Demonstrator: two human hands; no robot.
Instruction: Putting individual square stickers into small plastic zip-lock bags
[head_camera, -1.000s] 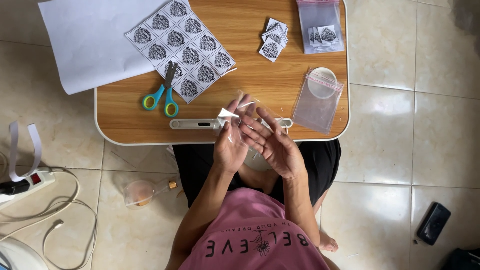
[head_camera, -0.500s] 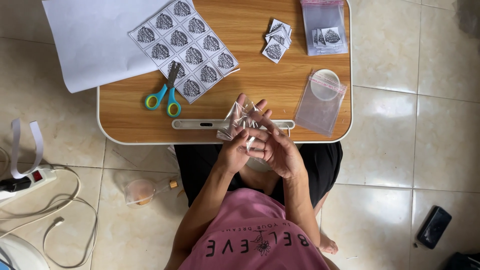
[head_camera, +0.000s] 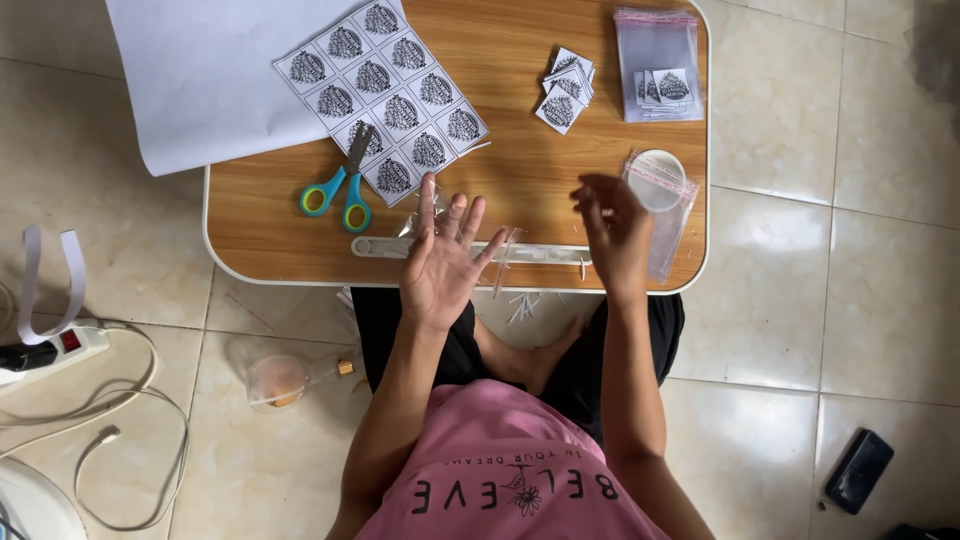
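Note:
My left hand (head_camera: 440, 262) lies flat with fingers spread at the wooden table's (head_camera: 260, 235) front edge, on top of a small clear plastic bag (head_camera: 412, 226) with a sticker inside. A thin clear peel-off strip (head_camera: 506, 258) hangs beside its fingers. My right hand (head_camera: 612, 228), blurred, hovers at the table's right, fingers close to a stack of clear resealable bags (head_camera: 672, 225) lying over a round white disc (head_camera: 655, 172). Neither hand grips anything.
A sheet of square black-and-white stickers (head_camera: 395, 95) lies on white paper (head_camera: 215, 75), with blue-green scissors (head_camera: 338, 190) below. Cut stickers (head_camera: 568, 90) and a filled bag (head_camera: 660, 75) sit far right. On the floor: a power strip (head_camera: 45, 348), a plastic cup (head_camera: 278, 382), a phone (head_camera: 858, 470).
The hands held the clear bag together in front of me; now they have parted. The left lays the bag flat on the table, and the right has swung right toward the bag stack.

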